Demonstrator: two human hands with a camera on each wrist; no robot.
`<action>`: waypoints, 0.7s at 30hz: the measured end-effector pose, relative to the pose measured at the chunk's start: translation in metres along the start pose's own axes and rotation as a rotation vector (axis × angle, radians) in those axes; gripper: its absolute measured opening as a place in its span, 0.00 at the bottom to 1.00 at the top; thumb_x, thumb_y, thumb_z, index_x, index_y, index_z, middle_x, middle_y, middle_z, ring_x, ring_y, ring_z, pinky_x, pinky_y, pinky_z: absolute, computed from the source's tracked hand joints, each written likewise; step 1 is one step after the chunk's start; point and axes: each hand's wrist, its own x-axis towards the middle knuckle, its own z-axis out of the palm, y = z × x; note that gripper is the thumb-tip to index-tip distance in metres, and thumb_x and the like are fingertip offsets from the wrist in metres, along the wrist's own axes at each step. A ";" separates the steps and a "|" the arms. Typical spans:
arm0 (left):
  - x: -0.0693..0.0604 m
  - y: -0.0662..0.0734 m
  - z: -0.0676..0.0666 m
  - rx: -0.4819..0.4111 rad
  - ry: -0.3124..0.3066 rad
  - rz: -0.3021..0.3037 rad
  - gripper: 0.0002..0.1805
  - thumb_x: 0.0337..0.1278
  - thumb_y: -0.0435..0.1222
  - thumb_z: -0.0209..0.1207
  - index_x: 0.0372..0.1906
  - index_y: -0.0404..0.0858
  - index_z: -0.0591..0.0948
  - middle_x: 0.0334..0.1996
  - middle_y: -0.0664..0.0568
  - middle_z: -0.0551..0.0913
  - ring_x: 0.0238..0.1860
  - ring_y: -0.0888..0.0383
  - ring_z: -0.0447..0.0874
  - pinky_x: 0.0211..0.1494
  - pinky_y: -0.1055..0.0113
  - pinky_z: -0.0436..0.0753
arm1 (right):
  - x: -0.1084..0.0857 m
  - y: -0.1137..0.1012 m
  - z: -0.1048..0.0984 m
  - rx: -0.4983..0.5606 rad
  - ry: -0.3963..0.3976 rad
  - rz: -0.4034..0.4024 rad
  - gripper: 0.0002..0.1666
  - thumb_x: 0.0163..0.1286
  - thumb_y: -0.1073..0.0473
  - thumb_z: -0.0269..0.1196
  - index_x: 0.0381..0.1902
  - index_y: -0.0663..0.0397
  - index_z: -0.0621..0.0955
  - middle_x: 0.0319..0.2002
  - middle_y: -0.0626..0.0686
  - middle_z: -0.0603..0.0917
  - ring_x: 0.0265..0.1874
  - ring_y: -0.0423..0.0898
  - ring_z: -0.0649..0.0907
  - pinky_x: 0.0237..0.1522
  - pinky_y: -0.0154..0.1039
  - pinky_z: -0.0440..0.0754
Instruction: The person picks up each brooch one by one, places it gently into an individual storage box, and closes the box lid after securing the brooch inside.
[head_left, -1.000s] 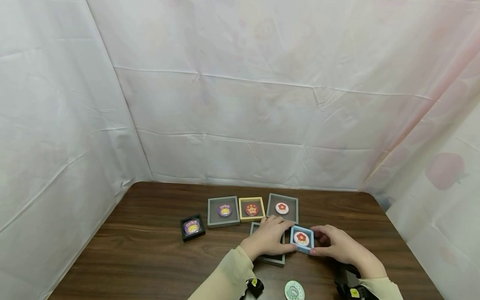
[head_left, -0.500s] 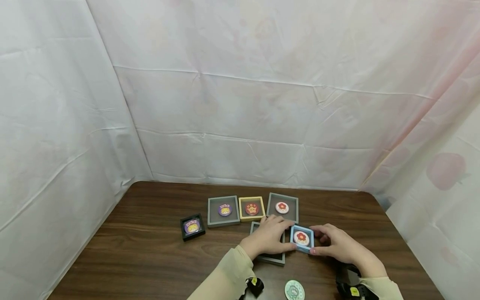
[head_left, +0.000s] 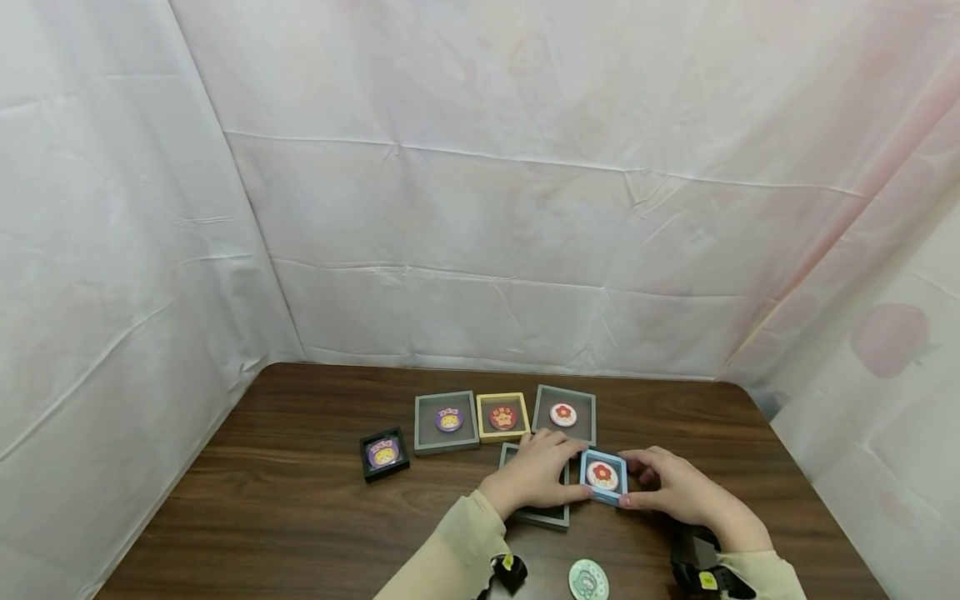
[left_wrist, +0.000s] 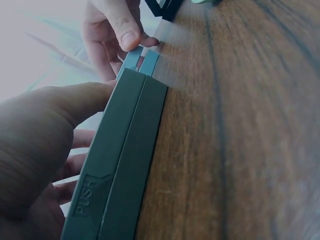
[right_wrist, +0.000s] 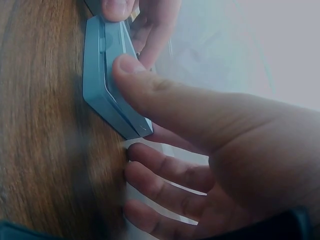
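Observation:
A small light-blue display case (head_left: 604,493), with a white badge (head_left: 602,476) bearing a red flower inside, lies between both hands. My left hand (head_left: 536,473) reaches over a grey case (head_left: 543,518), which it partly hides, and holds the blue case's left side with thumb and index finger. At the right side, my right hand (head_left: 675,492) grips the same case by its corners. In the right wrist view, the blue case (right_wrist: 97,75) shows a narrow gap along its edge, below the right thumb. The left wrist view shows the grey case (left_wrist: 125,145) close up, marked "PUSH".
Behind the hands stand a grey case (head_left: 425,432) with a purple badge, a yellow case (head_left: 503,437) with a red star badge and another grey case (head_left: 583,429) with a flower badge. A black case (head_left: 386,472) lies left. A mint-green round badge (head_left: 588,581) lies in front.

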 end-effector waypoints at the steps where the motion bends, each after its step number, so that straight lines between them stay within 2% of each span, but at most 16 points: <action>1: 0.000 0.000 0.000 -0.001 -0.002 -0.002 0.39 0.67 0.64 0.69 0.77 0.52 0.79 0.70 0.57 0.81 0.67 0.56 0.76 0.70 0.47 0.74 | 0.000 0.000 0.000 -0.004 0.001 0.003 0.43 0.66 0.46 0.81 0.72 0.62 0.80 0.55 0.55 0.83 0.48 0.49 0.83 0.46 0.44 0.84; 9: -0.002 0.006 -0.005 0.013 -0.012 -0.025 0.39 0.67 0.64 0.69 0.78 0.54 0.78 0.70 0.58 0.80 0.68 0.56 0.76 0.69 0.48 0.74 | 0.002 -0.001 0.001 -0.014 0.016 0.015 0.44 0.63 0.45 0.83 0.70 0.61 0.82 0.53 0.54 0.83 0.46 0.48 0.83 0.44 0.40 0.83; 12: -0.002 0.008 -0.005 0.035 -0.017 -0.034 0.39 0.67 0.65 0.69 0.78 0.54 0.77 0.70 0.58 0.80 0.68 0.55 0.76 0.68 0.48 0.74 | 0.003 0.004 0.003 -0.018 0.027 -0.016 0.45 0.62 0.42 0.83 0.68 0.61 0.82 0.51 0.54 0.83 0.44 0.47 0.83 0.43 0.41 0.83; 13: -0.002 0.008 -0.005 0.040 -0.018 -0.036 0.40 0.67 0.65 0.69 0.78 0.55 0.77 0.70 0.58 0.80 0.69 0.55 0.76 0.67 0.48 0.74 | 0.004 0.012 0.005 -0.024 0.036 -0.058 0.44 0.64 0.41 0.82 0.69 0.61 0.82 0.50 0.54 0.83 0.42 0.46 0.82 0.41 0.41 0.82; 16: -0.002 0.009 -0.005 0.048 -0.024 -0.041 0.40 0.67 0.65 0.69 0.78 0.55 0.77 0.71 0.59 0.80 0.69 0.55 0.76 0.68 0.48 0.75 | 0.004 0.015 0.005 -0.028 0.039 -0.067 0.45 0.65 0.40 0.81 0.69 0.62 0.82 0.50 0.54 0.82 0.41 0.46 0.82 0.41 0.41 0.82; 19: -0.002 0.009 -0.004 0.044 -0.025 -0.038 0.40 0.67 0.65 0.69 0.78 0.55 0.77 0.71 0.59 0.80 0.70 0.54 0.76 0.68 0.47 0.75 | 0.003 0.011 0.004 -0.021 0.030 -0.033 0.44 0.65 0.42 0.81 0.70 0.62 0.81 0.51 0.54 0.82 0.43 0.47 0.82 0.42 0.41 0.81; 21: -0.001 0.009 -0.003 0.039 -0.024 -0.032 0.40 0.67 0.65 0.69 0.78 0.54 0.77 0.71 0.59 0.79 0.70 0.54 0.76 0.69 0.47 0.74 | 0.001 0.001 0.003 -0.020 0.020 0.026 0.46 0.62 0.43 0.83 0.70 0.62 0.81 0.52 0.55 0.82 0.44 0.48 0.82 0.43 0.42 0.82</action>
